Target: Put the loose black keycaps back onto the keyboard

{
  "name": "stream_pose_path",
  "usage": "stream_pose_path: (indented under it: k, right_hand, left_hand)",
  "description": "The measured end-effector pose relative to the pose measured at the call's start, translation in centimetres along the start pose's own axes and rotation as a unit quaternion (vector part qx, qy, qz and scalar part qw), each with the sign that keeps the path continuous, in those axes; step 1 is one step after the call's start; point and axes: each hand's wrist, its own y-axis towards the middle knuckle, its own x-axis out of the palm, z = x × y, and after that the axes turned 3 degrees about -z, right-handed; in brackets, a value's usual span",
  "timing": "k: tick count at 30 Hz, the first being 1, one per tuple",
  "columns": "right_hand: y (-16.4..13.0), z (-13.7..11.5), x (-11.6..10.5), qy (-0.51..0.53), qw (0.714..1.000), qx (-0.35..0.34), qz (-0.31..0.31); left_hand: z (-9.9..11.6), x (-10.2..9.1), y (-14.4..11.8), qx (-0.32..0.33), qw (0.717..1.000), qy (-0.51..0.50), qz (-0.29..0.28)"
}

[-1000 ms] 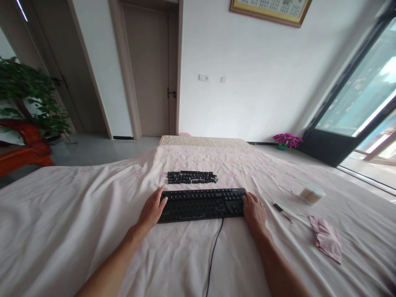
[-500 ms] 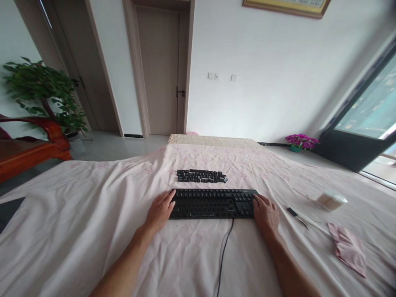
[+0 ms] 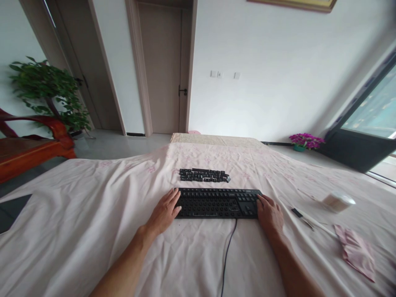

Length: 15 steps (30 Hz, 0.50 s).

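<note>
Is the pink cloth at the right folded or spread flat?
Folded, loosely. The pink cloth lies as a small crumpled bundle with overlapping layers on the sheet, right of the keyboard.

Black corded keyboard (image 3: pixel 218 203) lies flat on pink sheet (image 3: pixel 77 214).
</note>
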Motion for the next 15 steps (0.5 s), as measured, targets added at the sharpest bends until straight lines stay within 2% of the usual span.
stream_pose_path:
  k: [10,15]
  right_hand:
    - [-0.2,-0.2,-0.3,-0.019,0.999,-0.019,0.018]
    - [-0.9,-1.4,-1.4,-0.045,0.994,-0.043,0.085]
  left_hand:
    - [0.5,-0.8,0.5,0.014,0.998,-0.056,0.0]
    - [-0.3,-0.6,0.9,-0.023,0.99,-0.129,0.044]
